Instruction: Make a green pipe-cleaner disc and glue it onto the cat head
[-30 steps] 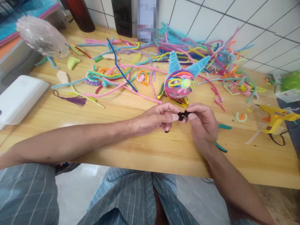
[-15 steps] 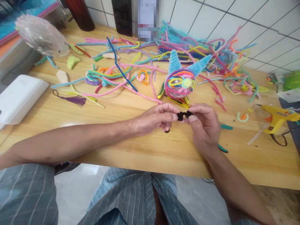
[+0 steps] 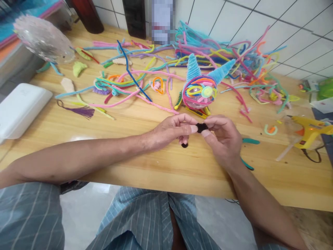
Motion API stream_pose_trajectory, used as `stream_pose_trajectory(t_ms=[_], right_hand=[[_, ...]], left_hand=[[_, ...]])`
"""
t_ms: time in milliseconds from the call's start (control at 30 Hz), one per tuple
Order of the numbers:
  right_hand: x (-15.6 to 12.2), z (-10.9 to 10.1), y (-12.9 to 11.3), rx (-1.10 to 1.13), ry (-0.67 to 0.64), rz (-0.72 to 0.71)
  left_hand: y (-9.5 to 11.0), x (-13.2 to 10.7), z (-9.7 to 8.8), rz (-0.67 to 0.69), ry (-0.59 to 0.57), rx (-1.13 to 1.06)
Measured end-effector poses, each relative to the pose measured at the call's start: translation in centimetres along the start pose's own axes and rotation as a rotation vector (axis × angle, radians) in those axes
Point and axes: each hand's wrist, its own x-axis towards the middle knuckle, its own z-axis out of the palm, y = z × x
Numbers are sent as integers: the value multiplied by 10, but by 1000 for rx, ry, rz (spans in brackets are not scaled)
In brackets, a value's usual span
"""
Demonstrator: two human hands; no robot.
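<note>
My left hand (image 3: 171,132) and my right hand (image 3: 223,139) meet above the wooden table (image 3: 161,163), both pinching a small black pipe cleaner piece (image 3: 200,127) between thumbs and fingers. A second black bit (image 3: 184,145) shows under my left hand's curled fingers. Just behind my hands stands a ball wrapped in coloured pipe cleaners (image 3: 199,92) with two blue cone ears.
Loose coloured pipe cleaners (image 3: 156,69) cover the back of the table. A yellow glue gun (image 3: 308,131) lies at the right, teal-handled pliers (image 3: 248,152) behind my right hand, a white box (image 3: 19,107) at left, a clear ball (image 3: 41,40) at far left.
The black piece between my fingertips looks more compact now, with my fingers pinched closer together. My hands stay in the same place.
</note>
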Motion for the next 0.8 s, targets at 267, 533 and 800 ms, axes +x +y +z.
stream_pose_trajectory(t_ms=[267,533,800], right_hand=[[2,2,-1,-123,64,-141],[0,9,-5,-266,75,-294],[-4,8,-1,-45,137,4]], left_hand=[[2,-1,0,13,17,-36],[1,-4,3,-36,15,-52],[6,-7,8,23,-7,-4]])
